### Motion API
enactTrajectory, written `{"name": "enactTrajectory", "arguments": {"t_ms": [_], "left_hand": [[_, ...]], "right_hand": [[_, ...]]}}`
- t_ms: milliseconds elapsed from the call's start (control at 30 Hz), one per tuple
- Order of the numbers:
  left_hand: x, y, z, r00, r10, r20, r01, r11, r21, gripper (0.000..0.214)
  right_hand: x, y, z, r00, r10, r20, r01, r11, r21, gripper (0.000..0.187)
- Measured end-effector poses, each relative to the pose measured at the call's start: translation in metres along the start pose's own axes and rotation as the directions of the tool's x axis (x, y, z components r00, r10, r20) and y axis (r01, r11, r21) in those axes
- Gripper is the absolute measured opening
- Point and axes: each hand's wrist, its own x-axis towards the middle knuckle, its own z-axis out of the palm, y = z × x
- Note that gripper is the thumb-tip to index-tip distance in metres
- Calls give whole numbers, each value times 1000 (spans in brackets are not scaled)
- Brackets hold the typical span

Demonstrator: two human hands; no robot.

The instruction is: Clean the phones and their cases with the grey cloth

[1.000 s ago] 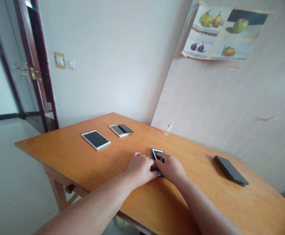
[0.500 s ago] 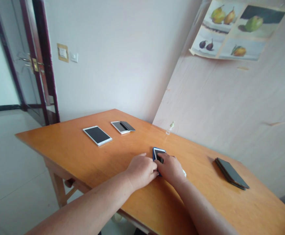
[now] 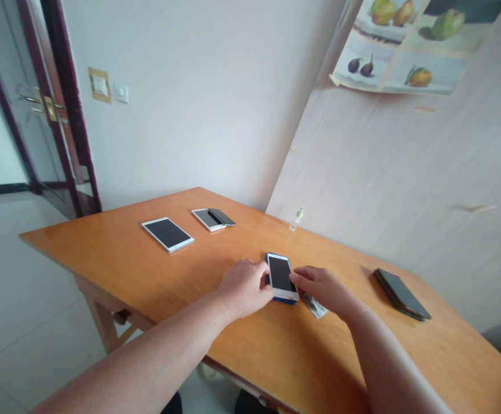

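A white smartphone (image 3: 281, 275) with a dark screen lies face up on the table, with a blue case showing along its edges. My left hand (image 3: 246, 287) grips the phone's left edge, its fingers curled and the thumb near the lower corner. On the opposite side, my right hand (image 3: 324, 288) has its fingers stretched toward the phone, the tips at its right edge. Partly under that hand lies a small silvery packet (image 3: 316, 308), whose contents I cannot make out.
The wooden table (image 3: 242, 236) also carries a white tablet (image 3: 168, 234), a smaller white device (image 3: 207, 219) with a dark folded cover (image 3: 222, 217) on it, and a little clear bottle (image 3: 296, 219) by the wall. Dark flat cases (image 3: 402, 294) lie stacked at the right.
My right hand has moved off the phone's screen to the right, uncovering the screen and the packet. My left hand has shifted slightly left, to the phone's edge.
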Motion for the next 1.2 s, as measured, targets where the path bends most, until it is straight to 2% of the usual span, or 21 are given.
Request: {"name": "enactTrajectory", "arguments": {"t_ms": [133,233,433,633,833,900,967,1100,1200], "left_hand": [[1,0,1,997,73,40,-74,997,17,31],[2,-1,4,995,77,64,-78,997,8,38],[3,-4,7,994,71,78,-69,997,-26,38],[3,-6,9,995,45,92,-37,996,-83,35],[3,-8,10,992,102,72,-99,994,-48,34],[3,-8,9,991,125,53,-123,992,-41,35],[2,-7,9,989,141,41,-141,990,-21,39],[1,-5,8,982,173,70,-176,984,37,43],[1,-5,7,979,181,91,-186,981,46,40]], "right_hand": [[-12,5,-17,962,-79,261,51,992,111,36],[-12,8,-18,944,-128,304,96,988,118,32],[-4,10,-8,969,-141,202,140,990,23,26],[1,12,-1,997,-27,75,34,994,-105,29],[4,15,5,998,-25,56,31,994,-105,29],[3,17,2,997,-51,51,54,996,-71,32],[3,20,-4,998,-59,-15,58,997,-54,34],[1,29,-23,981,31,-190,-61,986,-153,35],[-3,35,-33,988,98,-117,-121,970,-211,35]]}}
